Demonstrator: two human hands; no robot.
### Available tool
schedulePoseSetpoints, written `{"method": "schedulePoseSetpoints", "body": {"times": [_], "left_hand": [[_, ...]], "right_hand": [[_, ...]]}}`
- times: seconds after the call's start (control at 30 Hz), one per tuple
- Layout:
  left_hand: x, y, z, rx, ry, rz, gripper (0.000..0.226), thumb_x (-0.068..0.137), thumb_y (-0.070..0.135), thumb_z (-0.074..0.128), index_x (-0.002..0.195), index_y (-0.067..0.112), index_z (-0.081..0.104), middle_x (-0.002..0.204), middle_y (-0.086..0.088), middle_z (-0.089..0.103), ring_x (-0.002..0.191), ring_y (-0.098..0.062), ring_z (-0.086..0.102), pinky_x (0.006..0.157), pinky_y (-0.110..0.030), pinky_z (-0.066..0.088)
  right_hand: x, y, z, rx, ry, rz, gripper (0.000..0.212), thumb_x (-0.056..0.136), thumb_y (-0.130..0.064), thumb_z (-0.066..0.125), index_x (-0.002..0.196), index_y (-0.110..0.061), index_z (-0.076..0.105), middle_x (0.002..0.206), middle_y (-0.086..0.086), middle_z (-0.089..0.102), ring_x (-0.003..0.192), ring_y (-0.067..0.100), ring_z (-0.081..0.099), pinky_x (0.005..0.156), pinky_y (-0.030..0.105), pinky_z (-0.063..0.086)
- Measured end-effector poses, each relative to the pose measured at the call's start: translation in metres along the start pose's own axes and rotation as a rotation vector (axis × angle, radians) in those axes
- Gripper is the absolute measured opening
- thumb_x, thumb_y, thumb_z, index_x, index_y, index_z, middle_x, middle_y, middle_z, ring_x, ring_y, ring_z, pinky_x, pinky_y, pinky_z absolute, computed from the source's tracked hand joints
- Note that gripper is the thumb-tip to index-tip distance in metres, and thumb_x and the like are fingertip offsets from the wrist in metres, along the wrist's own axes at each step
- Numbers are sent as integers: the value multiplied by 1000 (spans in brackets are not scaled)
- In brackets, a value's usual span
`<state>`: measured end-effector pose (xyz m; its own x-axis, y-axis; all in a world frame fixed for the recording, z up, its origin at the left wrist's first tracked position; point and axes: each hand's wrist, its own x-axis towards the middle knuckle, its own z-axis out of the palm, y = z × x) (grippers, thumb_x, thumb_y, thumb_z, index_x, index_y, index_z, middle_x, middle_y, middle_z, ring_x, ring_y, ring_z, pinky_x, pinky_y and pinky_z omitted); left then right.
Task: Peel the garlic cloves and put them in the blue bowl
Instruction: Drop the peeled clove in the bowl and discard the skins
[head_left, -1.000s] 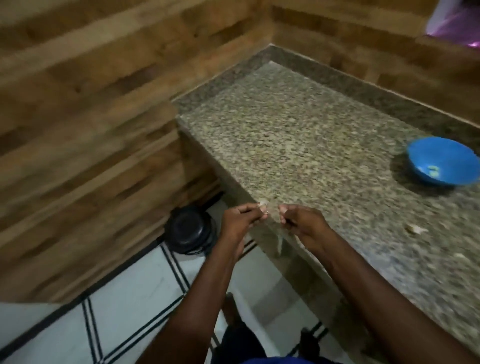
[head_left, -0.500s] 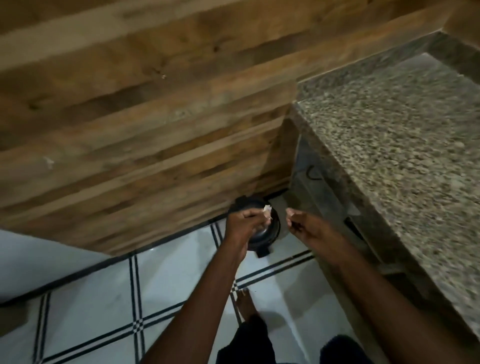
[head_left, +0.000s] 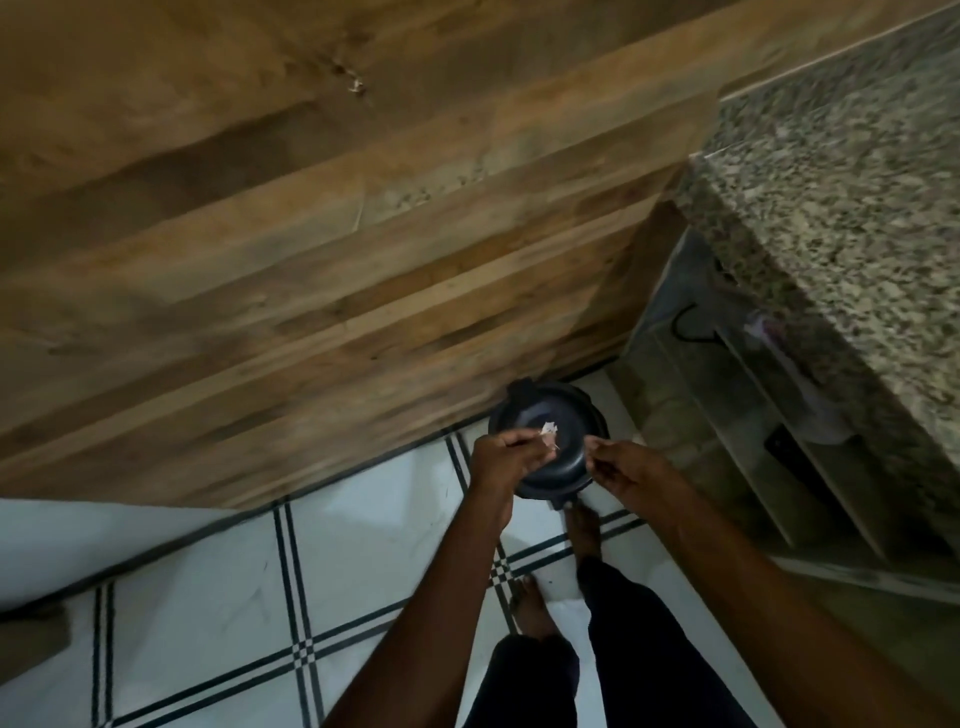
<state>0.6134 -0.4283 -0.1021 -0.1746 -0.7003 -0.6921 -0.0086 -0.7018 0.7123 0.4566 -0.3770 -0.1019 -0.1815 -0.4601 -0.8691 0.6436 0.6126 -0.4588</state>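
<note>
The view has swung further down and left since half a second ago: the granite counter (head_left: 841, 171) now fills only the upper right corner, and the blue bowl seen a second ago is out of view. The black bin (head_left: 550, 447) on the floor sits larger and nearer the middle, directly under both hands, where before it lay mostly behind the left one.

The left hand (head_left: 501, 462) pinches a pale scrap of garlic skin (head_left: 549, 431) at its fingertips, above the bin's open mouth; whether a clove lies inside the fingers cannot be told. The right hand (head_left: 623, 467) is just beside it, apart, its fingers curled with thumb and forefinger pressed together; what it holds, if anything, is too small to make out.

Wood-plank wall (head_left: 311, 234) fills the upper left. White floor tiles (head_left: 208, 597) with dark line borders lie below. A bare foot (head_left: 584, 530) stands just behind the bin, dark trousers (head_left: 623, 649) beneath the arms. Open shelves (head_left: 753, 426) under the counter hold blurred items.
</note>
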Motion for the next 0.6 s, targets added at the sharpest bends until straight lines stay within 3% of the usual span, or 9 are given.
{"method": "schedulePoseSetpoints", "body": {"times": [0.13, 0.2, 0.27, 0.37, 0.47, 0.53, 0.6], "left_hand": [[50, -23, -8, 3, 19, -69, 20, 81, 1, 80, 100, -2, 74, 90, -17, 76, 79, -23, 74, 86, -33, 60], [64, -31, -10, 8, 23, -99, 20, 81, 0, 80, 100, -2, 73, 87, -15, 76, 77, -22, 74, 81, -28, 60], [85, -45, -12, 17, 35, -128, 20, 81, -2, 79, 100, -3, 73, 87, -16, 75, 75, -21, 74, 74, -24, 60], [117, -69, -17, 6, -7, -157, 17, 82, -3, 78, 98, -2, 73, 95, -21, 75, 82, -24, 74, 79, -26, 60], [146, -93, -20, -23, -49, -201, 18, 85, -6, 73, 102, -10, 70, 92, -19, 73, 78, -20, 74, 77, -24, 59], [166, -109, -20, -32, -49, -237, 20, 86, -7, 72, 105, -13, 68, 89, -18, 73, 77, -20, 74, 75, -23, 59], [191, -129, -20, -58, -49, -252, 14, 87, -9, 69, 101, -11, 69, 83, -14, 75, 77, -20, 74, 75, -24, 60]], "right_hand": [[52, 12, -2, -1, 52, 56, 10, 95, 0, 60, 103, 5, 63, 90, 16, 61, 76, 19, 58, 65, 25, 55], [63, 19, -3, -10, 71, 65, 7, 96, 0, 59, 93, 5, 63, 88, 18, 60, 75, 20, 57, 70, 27, 50], [86, 28, -4, -7, 94, 61, 18, 97, 0, 58, 80, 1, 60, 81, 17, 58, 73, 20, 56, 68, 25, 50], [121, 41, -7, -2, 123, 39, 19, 96, 1, 59, 77, 1, 60, 82, 18, 60, 75, 21, 58, 70, 26, 53], [159, 49, -11, 81, 195, 94, 24, 96, 9, 53, 75, 0, 59, 73, 17, 61, 72, 21, 55, 54, 22, 55], [188, 54, -13, 120, 214, 118, 24, 97, 10, 50, 78, 0, 59, 79, 17, 58, 73, 21, 54, 47, 19, 54], [217, 58, -13, 117, 199, 143, 13, 97, 10, 50, 95, 6, 62, 88, 15, 59, 78, 21, 56, 48, 19, 55]]}}
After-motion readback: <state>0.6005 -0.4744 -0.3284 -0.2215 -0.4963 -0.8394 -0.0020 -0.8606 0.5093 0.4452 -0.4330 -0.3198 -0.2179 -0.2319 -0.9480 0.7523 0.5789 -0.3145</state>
